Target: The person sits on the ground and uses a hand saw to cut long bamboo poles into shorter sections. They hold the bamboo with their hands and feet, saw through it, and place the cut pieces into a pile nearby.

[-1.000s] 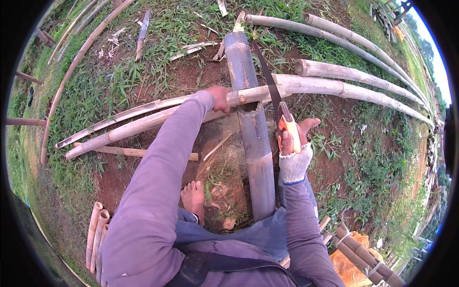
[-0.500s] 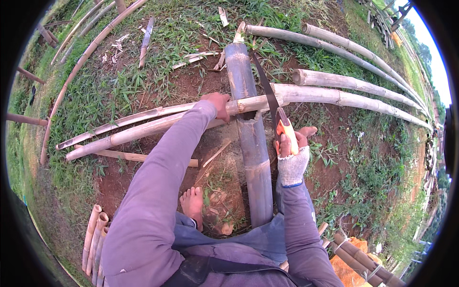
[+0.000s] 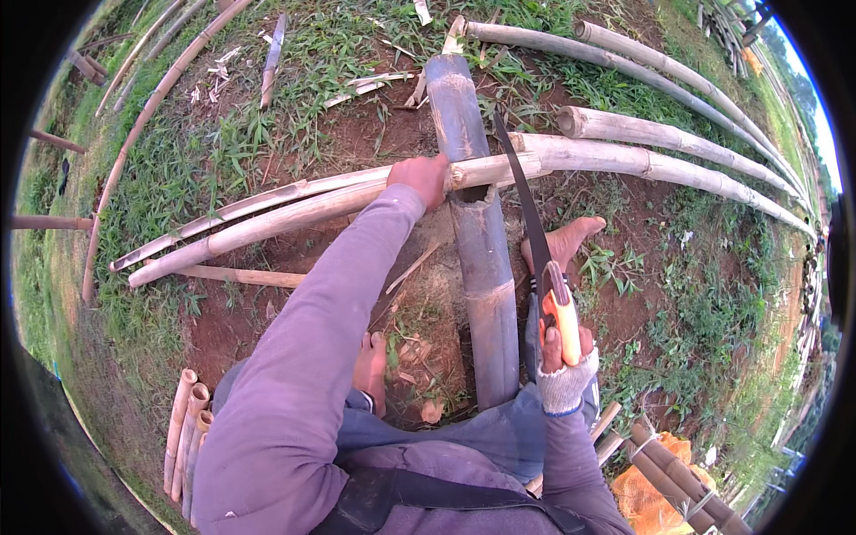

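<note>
A thick dark bamboo log (image 3: 489,308) lies lengthwise before me, with a notch in its upper part. A pale bamboo pole (image 3: 308,217) rests across it by the notch. My left hand (image 3: 422,177) is closed around this pole, just left of the log. Low on the right, my right hand (image 3: 569,364), in a white fingerless glove, grips the orange handle of a handsaw (image 3: 524,187). Its long dark blade points away from me and crosses the pole right of the log. Whether the teeth touch the bamboo I cannot tell.
Long bamboo poles (image 3: 678,159) stretch away to the right. A split bamboo length (image 3: 259,203) lies beside the held pole. A long knife (image 3: 273,62) lies in the grass at far left. Bamboo pieces (image 3: 183,428) stand at lower left, and tied poles (image 3: 682,481) lie at lower right.
My right hand has drawn the saw back toward my body, so the blade sits nearer to me. My left hand keeps its hold on the pole. The whole view has shifted slightly.
</note>
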Demonstrator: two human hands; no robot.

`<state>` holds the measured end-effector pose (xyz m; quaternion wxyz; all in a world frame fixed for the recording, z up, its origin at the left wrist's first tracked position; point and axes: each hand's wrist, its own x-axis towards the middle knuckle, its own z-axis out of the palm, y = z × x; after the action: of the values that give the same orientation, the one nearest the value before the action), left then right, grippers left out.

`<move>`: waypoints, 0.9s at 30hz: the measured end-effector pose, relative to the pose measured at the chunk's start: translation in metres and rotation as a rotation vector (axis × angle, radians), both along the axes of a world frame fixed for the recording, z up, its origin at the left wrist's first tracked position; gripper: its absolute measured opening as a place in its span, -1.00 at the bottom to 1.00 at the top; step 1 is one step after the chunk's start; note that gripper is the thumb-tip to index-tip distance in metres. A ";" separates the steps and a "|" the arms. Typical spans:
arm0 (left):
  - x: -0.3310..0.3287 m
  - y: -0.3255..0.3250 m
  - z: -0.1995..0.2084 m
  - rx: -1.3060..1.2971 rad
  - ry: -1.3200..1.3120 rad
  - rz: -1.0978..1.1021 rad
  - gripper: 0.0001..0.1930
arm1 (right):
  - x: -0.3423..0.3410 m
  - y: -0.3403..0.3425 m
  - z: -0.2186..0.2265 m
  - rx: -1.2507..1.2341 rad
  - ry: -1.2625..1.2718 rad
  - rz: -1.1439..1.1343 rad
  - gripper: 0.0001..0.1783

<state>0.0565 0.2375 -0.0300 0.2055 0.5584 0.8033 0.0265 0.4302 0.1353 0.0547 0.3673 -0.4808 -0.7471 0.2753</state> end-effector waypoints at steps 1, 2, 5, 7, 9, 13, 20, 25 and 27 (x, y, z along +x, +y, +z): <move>-0.001 -0.003 0.002 -0.004 -0.007 -0.008 -0.52 | 0.021 -0.017 -0.007 -0.037 -0.006 0.004 -0.80; 0.002 0.000 0.007 -0.017 -0.008 -0.005 -0.52 | 0.018 -0.014 -0.011 -0.066 0.028 -0.020 -0.79; 0.007 0.003 0.012 -0.075 -0.015 -0.006 -0.48 | -0.038 0.030 -0.017 -0.076 0.098 -0.044 -0.76; 0.009 0.006 0.017 -0.077 -0.019 -0.016 -0.45 | -0.069 0.068 -0.012 -0.043 0.093 -0.014 -0.75; 0.008 0.011 0.023 -0.072 -0.016 -0.014 -0.43 | -0.074 0.079 -0.012 -0.100 0.078 -0.017 -0.76; -0.005 0.007 0.020 -0.115 -0.037 -0.015 -0.38 | 0.011 -0.011 -0.022 0.014 0.066 -0.013 -0.80; 0.001 0.019 0.025 -0.176 -0.057 -0.056 -0.29 | -0.084 0.091 -0.021 -0.110 0.167 -0.008 -0.80; -0.010 0.012 0.020 -0.199 -0.077 -0.065 -0.26 | 0.010 -0.013 -0.015 -0.178 0.104 -0.067 -0.79; -0.011 0.015 0.017 -0.192 -0.059 -0.064 -0.25 | 0.026 -0.023 -0.025 -0.109 0.051 -0.026 -0.78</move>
<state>0.0450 0.2524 -0.0134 0.2825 0.5605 0.7774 -0.0407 0.4561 0.1119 0.0298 0.3629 -0.5025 -0.7152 0.3229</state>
